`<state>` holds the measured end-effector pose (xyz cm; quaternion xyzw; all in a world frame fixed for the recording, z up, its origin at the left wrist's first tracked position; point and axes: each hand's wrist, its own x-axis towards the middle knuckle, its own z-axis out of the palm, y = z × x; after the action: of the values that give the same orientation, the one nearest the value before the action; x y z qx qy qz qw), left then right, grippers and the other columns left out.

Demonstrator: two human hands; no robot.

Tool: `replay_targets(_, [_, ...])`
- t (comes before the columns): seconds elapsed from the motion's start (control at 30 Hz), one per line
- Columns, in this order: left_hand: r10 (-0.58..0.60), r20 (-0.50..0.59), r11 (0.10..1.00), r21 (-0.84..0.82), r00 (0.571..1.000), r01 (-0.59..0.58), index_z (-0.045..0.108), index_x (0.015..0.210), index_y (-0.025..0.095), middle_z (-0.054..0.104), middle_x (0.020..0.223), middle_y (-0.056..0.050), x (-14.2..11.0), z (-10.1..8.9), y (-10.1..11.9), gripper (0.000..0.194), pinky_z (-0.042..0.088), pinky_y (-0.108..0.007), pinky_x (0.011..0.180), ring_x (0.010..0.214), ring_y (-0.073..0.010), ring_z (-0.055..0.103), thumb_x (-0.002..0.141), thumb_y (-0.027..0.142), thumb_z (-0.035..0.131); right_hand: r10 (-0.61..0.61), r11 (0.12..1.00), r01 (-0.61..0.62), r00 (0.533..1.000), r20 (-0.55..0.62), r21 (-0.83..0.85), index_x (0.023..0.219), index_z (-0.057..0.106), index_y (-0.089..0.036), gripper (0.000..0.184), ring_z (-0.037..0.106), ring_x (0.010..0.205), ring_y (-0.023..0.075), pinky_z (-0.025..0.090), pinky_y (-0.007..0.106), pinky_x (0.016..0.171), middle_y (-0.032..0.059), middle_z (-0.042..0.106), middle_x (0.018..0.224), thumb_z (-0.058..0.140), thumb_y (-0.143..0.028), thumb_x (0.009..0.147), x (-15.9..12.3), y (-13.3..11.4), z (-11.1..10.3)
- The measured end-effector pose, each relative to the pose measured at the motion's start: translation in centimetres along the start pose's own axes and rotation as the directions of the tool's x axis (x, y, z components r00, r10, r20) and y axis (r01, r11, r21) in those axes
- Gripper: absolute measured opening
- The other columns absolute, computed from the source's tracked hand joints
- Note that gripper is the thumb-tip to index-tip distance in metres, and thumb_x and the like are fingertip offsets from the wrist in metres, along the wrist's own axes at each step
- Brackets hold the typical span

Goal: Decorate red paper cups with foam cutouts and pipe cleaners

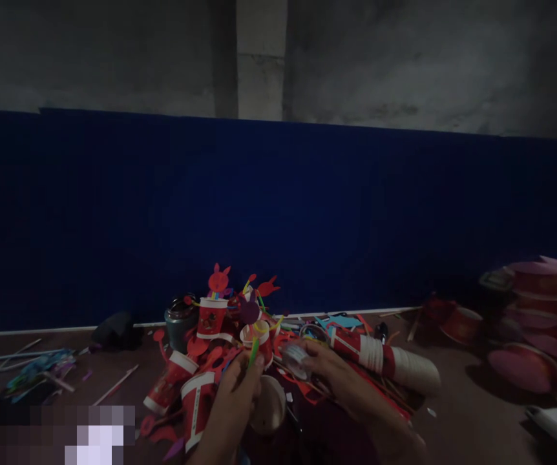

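Note:
My left hand is closed, with a thin bright green strip sticking up from its fingers. In my right hand is a roll of clear tape, gripped at its right side. Just below and between both hands stands a paper cup, its pale inside showing. Behind my left hand, red paper cups with paper animal figures lie and stand in a heap. One red figure with long ears rises out of an upright cup.
A row of nested paper cups lies to the right. Farther right are blurred stacks of red and pink cups. A dark jar stands behind the heap. Loose strips litter the left side. A blue panel borders the back.

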<state>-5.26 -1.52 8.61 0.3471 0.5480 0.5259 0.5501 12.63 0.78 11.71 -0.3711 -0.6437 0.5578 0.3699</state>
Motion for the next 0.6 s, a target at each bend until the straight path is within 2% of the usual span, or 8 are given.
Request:
replay_targets(0.07, [0.002, 0.035, 1.000, -0.021, 0.999, -0.001, 0.060, 0.090, 0.018, 0.045, 0.047, 0.009, -0.4, 0.1, 0.6, 0.055, 0.029, -0.016, 0.040, 0.040, -0.0054, 0.038, 0.057, 0.062, 0.066, 0.059, 0.992, -0.062, 0.998, 0.032, 0.108, 0.086, 0.058, -0.020, 0.019, 0.055, 0.075, 0.0162, 0.042, 0.028, 0.072, 0.0012, 0.060, 0.081, 0.047, -0.031, 0.076, -0.1, -0.2, 0.8])
replay_targets(0.13, [0.060, 0.103, 0.996, -0.065, 0.993, -0.054, 0.062, 0.091, 0.018, 0.060, 0.063, 0.003, -0.9, 0.2, 1.1, 0.050, 0.040, -0.018, 0.053, 0.055, -0.0093, 0.053, 0.059, 0.054, 0.070, 0.057, 0.990, -0.062, 0.997, 0.042, 0.124, 0.081, 0.060, -0.019, 0.018, 0.054, 0.070, 0.0156, 0.042, 0.027, 0.069, 0.0006, 0.060, 0.075, 0.050, -0.031, 0.073, -0.2, -0.4, 1.6])
replay_targets(0.23, [0.129, 0.270, 0.988, -0.122, 0.954, -0.099, 0.063, 0.095, 0.017, 0.069, 0.088, -0.005, -1.3, 0.4, 1.4, 0.050, 0.046, -0.026, 0.075, 0.084, -0.0197, 0.062, 0.054, 0.042, 0.077, 0.043, 0.988, -0.050, 0.998, 0.053, 0.143, 0.078, 0.064, -0.019, 0.017, 0.056, 0.076, 0.0172, 0.042, 0.028, 0.074, 0.0008, 0.061, 0.075, 0.053, -0.029, 0.069, -0.4, -0.5, 2.7])
replay_targets(0.3, [0.140, 0.349, 0.988, -0.114, 0.927, -0.106, 0.065, 0.094, 0.016, 0.070, 0.088, -0.006, -1.5, 0.6, 1.3, 0.047, 0.046, -0.029, 0.079, 0.086, -0.0225, 0.062, 0.054, 0.037, 0.078, 0.099, 0.983, -0.101, 0.995, 0.021, 0.156, 0.081, 0.066, -0.019, 0.021, 0.057, 0.083, 0.0193, 0.043, 0.030, 0.079, 0.0025, 0.063, 0.081, 0.053, -0.030, 0.069, -0.6, -0.6, 3.0])
replay_targets(0.37, [0.157, 0.352, 0.986, -0.106, 0.923, -0.128, 0.066, 0.091, 0.017, 0.070, 0.086, -0.005, -1.5, 0.7, 1.1, 0.039, 0.046, -0.030, 0.080, 0.086, -0.0222, 0.062, 0.058, 0.035, 0.076, 0.133, 0.984, -0.132, 0.991, -0.003, 0.122, 0.081, 0.067, -0.019, 0.023, 0.057, 0.086, 0.0208, 0.043, 0.032, 0.081, 0.0042, 0.064, 0.086, 0.052, -0.031, 0.069, -0.9, -0.8, 3.1])
replay_targets(0.43, [0.180, 0.327, 0.982, -0.115, 0.928, -0.150, 0.068, 0.089, 0.018, 0.070, 0.084, -0.003, -1.5, 0.6, 1.0, 0.036, 0.046, -0.028, 0.080, 0.087, -0.0214, 0.062, 0.059, 0.036, 0.076, 0.092, 0.994, -0.092, 0.996, 0.008, 0.056, 0.075, 0.066, -0.021, 0.021, 0.057, 0.086, 0.0209, 0.043, 0.032, 0.082, 0.0047, 0.065, 0.088, 0.049, -0.032, 0.069, -1.2, -1.0, 2.9])
replay_targets(0.5, [0.192, 0.325, 0.980, -0.121, 0.926, -0.161, 0.068, 0.087, 0.019, 0.070, 0.081, -0.002, -1.4, 0.5, 0.9, 0.037, 0.045, -0.027, 0.080, 0.086, -0.0208, 0.062, 0.057, 0.039, 0.077, 0.035, 0.999, -0.036, 0.997, 0.064, 0.029, 0.073, 0.065, -0.021, 0.023, 0.057, 0.084, 0.0204, 0.043, 0.032, 0.081, 0.0050, 0.065, 0.088, 0.045, -0.031, 0.070, -1.4, -1.4, 2.7])
replay_targets(0.6, [0.183, 0.325, 0.980, -0.133, 0.928, -0.147, 0.068, 0.087, 0.019, 0.070, 0.080, -0.002, -1.3, 0.4, 0.8, 0.042, 0.046, -0.026, 0.078, 0.082, -0.0192, 0.062, 0.055, 0.044, 0.078, 0.006, 0.997, -0.016, 0.991, 0.131, 0.075, 0.079, 0.065, -0.019, 0.026, 0.058, 0.078, 0.0190, 0.045, 0.031, 0.075, 0.0053, 0.064, 0.085, 0.042, -0.029, 0.070, -1.4, -1.7, 2.5])
